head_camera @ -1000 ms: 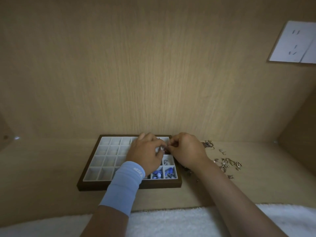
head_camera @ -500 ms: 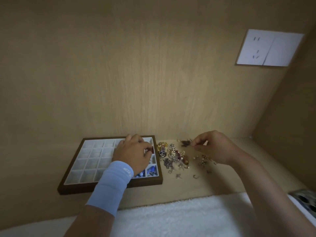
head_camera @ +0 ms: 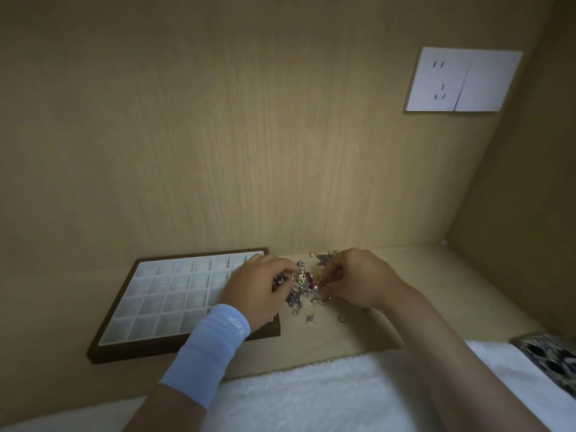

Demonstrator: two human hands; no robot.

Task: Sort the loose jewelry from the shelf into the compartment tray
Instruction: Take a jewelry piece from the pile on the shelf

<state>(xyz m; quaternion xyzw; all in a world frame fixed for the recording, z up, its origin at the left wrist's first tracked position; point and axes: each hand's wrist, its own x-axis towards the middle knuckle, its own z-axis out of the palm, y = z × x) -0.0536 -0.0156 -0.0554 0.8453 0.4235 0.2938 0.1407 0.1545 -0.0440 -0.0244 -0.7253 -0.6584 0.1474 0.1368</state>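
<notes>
Since the earlier frame, the left hand (head_camera: 258,291) has been shifted off the tray's cells to its right edge, and the right hand (head_camera: 358,280) has been brought in from the far side; both are now met on the jewelry pile (head_camera: 307,283); the view has also been swung left and down.

The pile is lying on the wooden shelf (head_camera: 367,335), just beside the right rim of the compartment tray (head_camera: 187,347); a few stray pieces (head_camera: 310,319) are scattered nearer the shelf's front edge.

Left fingers are curled, tips down in the pile's left edge, apparently pinched on a dark beaded piece; right thumb and forefinger are pressed together on a small gold-coloured piece at the pile's middle.

Handling, as judged: pieces are light, small, hard and slippery; hooks and rings are likely tangled, so neighbours may be dragged along; each is best taken at a loop or bead with two fingertips, then lifted clear before being carried.

Hard to tell: single piece types are blurred; the tray's right columns are hidden under the left hand and blue sleeve (head_camera: 212,347); the cells that are seen look bare; a patterned object (head_camera: 551,353) is cut off at the right edge, on a white fleecy cloth (head_camera: 311,394); a wall socket plate (head_camera: 464,81) is seen above.
</notes>
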